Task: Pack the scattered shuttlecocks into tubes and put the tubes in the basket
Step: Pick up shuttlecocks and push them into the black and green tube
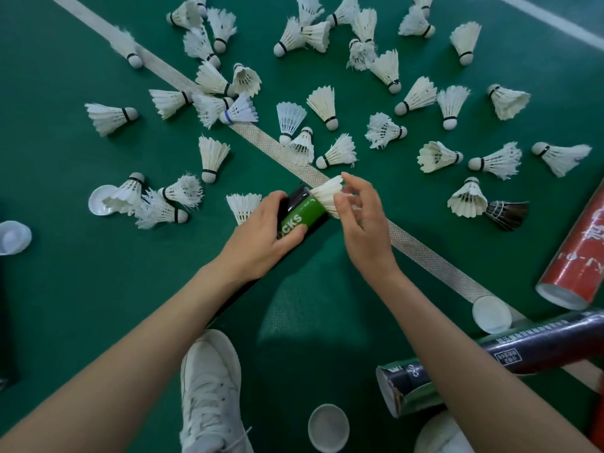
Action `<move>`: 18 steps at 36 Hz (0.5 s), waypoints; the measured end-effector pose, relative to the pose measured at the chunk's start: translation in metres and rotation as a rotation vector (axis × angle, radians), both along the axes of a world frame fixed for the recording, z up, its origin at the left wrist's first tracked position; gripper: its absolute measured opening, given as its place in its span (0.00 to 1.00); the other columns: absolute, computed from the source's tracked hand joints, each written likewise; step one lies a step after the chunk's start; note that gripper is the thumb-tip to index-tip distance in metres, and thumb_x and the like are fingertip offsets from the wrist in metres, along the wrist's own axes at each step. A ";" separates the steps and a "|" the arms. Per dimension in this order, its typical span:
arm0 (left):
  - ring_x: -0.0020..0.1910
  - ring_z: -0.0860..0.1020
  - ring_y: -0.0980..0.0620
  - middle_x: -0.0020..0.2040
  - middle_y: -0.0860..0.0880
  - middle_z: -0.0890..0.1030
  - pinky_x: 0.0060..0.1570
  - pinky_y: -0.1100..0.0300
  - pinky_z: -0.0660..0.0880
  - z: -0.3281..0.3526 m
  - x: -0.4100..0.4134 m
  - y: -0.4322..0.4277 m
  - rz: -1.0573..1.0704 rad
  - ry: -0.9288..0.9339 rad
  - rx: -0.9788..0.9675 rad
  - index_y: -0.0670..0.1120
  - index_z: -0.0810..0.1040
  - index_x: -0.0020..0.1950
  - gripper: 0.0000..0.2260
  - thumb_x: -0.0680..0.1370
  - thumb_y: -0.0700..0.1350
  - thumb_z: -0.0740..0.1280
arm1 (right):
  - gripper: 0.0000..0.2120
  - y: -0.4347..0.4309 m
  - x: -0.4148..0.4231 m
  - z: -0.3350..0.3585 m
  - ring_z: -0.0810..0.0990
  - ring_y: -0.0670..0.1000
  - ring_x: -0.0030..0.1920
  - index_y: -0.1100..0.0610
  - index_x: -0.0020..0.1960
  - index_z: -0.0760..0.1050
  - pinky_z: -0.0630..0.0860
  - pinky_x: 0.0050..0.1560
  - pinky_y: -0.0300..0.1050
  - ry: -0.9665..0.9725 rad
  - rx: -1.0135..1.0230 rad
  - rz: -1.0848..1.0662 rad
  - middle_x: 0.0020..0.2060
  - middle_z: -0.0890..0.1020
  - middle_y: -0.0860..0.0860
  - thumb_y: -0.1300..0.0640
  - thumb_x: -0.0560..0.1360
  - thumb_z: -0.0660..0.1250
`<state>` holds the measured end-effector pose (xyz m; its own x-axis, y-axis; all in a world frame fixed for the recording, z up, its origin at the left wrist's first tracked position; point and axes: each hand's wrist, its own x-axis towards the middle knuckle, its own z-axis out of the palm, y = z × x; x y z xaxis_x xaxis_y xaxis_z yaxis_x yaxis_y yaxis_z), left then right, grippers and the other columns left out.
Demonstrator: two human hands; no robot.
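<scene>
Hands meet at the mouth of a green-and-black tube [302,215], which lies tilted over the green court floor [65,273], near the middle of the view. The left hand [261,230] grips the tube round its body, fingers curled over the printed label. The right hand [362,217] is at the open end, thumb and curved fingertips closing lightly on the feather skirt of one shuttlecock [327,194], whose cork end is already inside the mouth while most of the skirt stands out.

So the step in hand looks to be loading, and early at that: dozens of loose shuttlecocks [327,106] cover the floor on the far side, across and beside the white court line [425,253]. A red tube [578,256] and a black tube [539,341] lie at the right, with white caps [328,428] near them and at the left. No basket is in view.

The next move probably calls for a straight push along the tube's axis, with the feathers kept gathered so they slide past the rim without bending. The left hand must hold the tube firm against that push. After that, the nearest loose one just left of the tube is an easy reach.
</scene>
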<state>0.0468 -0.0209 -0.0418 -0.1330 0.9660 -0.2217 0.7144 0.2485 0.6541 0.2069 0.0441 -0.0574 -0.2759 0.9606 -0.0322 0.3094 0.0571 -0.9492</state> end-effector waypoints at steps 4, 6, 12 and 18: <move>0.53 0.71 0.51 0.61 0.49 0.72 0.47 0.58 0.65 -0.011 -0.004 -0.003 -0.046 0.071 -0.028 0.47 0.63 0.68 0.22 0.78 0.55 0.63 | 0.17 -0.006 -0.008 -0.007 0.77 0.44 0.47 0.50 0.69 0.66 0.70 0.49 0.28 -0.021 -0.086 0.051 0.50 0.80 0.48 0.56 0.80 0.61; 0.55 0.71 0.52 0.63 0.50 0.71 0.49 0.58 0.67 -0.015 -0.004 -0.005 -0.048 0.085 -0.059 0.47 0.62 0.70 0.26 0.77 0.57 0.64 | 0.19 -0.009 -0.011 -0.011 0.75 0.39 0.44 0.51 0.70 0.65 0.69 0.46 0.25 -0.046 -0.113 0.068 0.52 0.81 0.50 0.57 0.80 0.62; 0.50 0.74 0.46 0.59 0.48 0.65 0.48 0.47 0.75 -0.027 -0.006 -0.015 0.008 0.108 -0.070 0.43 0.62 0.63 0.37 0.65 0.57 0.77 | 0.17 0.001 0.000 -0.016 0.72 0.35 0.33 0.53 0.68 0.71 0.68 0.40 0.28 -0.048 -0.182 0.037 0.36 0.76 0.43 0.61 0.79 0.62; 0.53 0.74 0.51 0.54 0.52 0.74 0.52 0.55 0.73 -0.026 -0.008 -0.014 0.061 0.106 -0.027 0.49 0.74 0.61 0.31 0.64 0.61 0.74 | 0.17 -0.009 -0.005 -0.013 0.76 0.35 0.45 0.51 0.68 0.71 0.73 0.54 0.38 -0.015 -0.233 0.111 0.45 0.79 0.40 0.58 0.80 0.60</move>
<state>0.0392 -0.0352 -0.0682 -0.2155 0.9494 -0.2287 0.7624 0.3099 0.5681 0.2015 0.0347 -0.0702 -0.3767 0.8908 -0.2541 0.3278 -0.1284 -0.9360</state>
